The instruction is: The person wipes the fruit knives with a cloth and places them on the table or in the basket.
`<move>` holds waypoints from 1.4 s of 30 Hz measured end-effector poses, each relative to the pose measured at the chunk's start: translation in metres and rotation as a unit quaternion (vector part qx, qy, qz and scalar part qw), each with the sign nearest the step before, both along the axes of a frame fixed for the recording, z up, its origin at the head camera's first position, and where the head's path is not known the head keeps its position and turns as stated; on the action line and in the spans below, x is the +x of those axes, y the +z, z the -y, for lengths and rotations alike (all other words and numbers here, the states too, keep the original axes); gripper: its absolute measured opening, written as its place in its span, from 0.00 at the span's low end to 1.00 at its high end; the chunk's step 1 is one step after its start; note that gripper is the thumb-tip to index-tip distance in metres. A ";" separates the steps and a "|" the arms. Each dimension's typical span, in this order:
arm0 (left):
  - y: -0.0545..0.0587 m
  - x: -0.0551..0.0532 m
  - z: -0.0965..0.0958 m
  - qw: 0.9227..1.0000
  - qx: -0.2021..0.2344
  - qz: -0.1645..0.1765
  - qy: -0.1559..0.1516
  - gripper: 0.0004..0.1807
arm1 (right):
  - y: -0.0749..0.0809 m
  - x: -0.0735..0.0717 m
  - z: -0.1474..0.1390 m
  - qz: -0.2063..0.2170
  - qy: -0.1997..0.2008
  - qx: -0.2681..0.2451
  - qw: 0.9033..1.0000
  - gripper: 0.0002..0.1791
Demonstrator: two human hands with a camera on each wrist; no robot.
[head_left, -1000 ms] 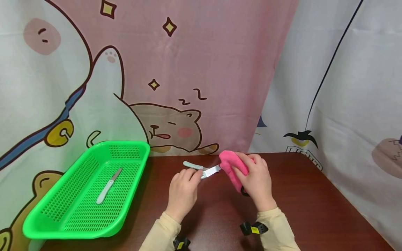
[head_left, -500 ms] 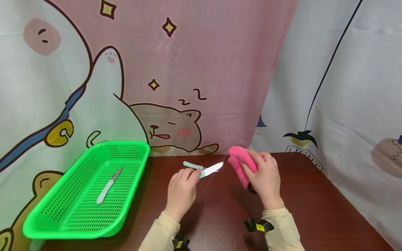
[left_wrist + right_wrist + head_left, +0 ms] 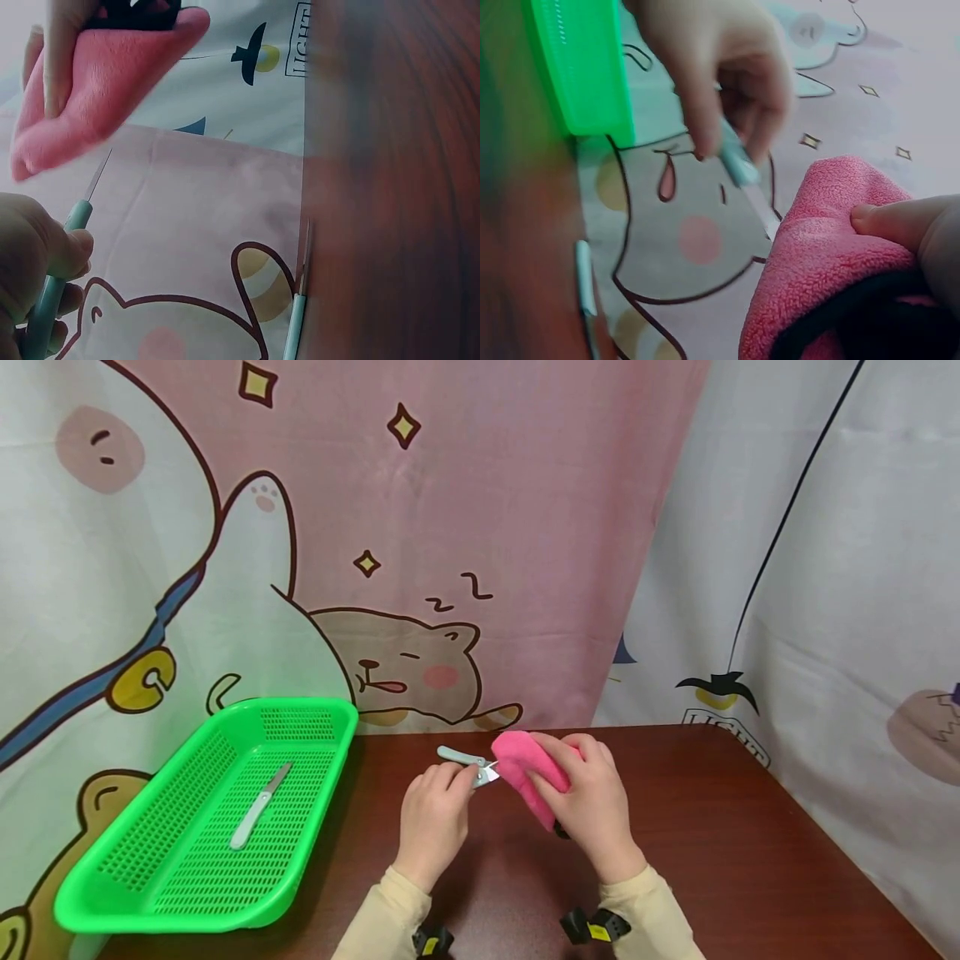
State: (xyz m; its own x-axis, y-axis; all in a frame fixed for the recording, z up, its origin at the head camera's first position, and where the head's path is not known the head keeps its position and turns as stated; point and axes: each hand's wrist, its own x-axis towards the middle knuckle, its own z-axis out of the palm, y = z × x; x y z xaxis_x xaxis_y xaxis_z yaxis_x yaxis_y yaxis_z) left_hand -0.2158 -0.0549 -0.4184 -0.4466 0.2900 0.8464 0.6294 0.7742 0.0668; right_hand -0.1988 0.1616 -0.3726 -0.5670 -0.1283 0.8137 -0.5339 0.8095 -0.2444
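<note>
My left hand (image 3: 437,818) grips a small knife (image 3: 77,215) by its pale green handle, the blade pointing right. My right hand (image 3: 592,797) holds a folded, fluffy pink cloth (image 3: 525,770) with a black edge, thumb pressing on its face. In the head view the cloth overlaps the blade's outer part, leaving only a short length near the handle showing. The right wrist view has the blade (image 3: 759,211) reaching to the cloth's edge. Just beyond the left hand, a second pale-handled knife (image 3: 459,756) lies on the table, its blade partly hidden.
To the left stands a green plastic basket (image 3: 202,921) with perforated walls. Inside it lies another knife (image 3: 257,814) with a pale handle. The dark brown table (image 3: 750,860) ends at a printed curtain (image 3: 525,568) behind.
My right hand drew the cloth off the blade to the right, baring its full length, then came back left over it. The left hand and knife stay nearly still.
</note>
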 end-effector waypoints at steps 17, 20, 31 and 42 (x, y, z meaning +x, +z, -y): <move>-0.001 0.000 -0.003 0.998 -0.044 -0.041 0.015 0.19 | -0.013 -0.006 0.011 -0.007 -0.001 0.037 0.999 0.28; 0.000 0.000 -0.003 0.998 -0.048 -0.044 0.017 0.19 | -0.012 -0.007 0.008 -0.006 -0.011 0.035 0.999 0.28; 0.001 0.001 -0.004 0.998 -0.049 -0.036 0.023 0.20 | -0.012 -0.012 -0.009 0.002 -0.052 0.010 0.999 0.30; 0.000 0.000 -0.003 0.999 -0.033 -0.031 0.012 0.17 | -0.014 -0.019 -0.027 0.000 -0.090 0.001 0.996 0.28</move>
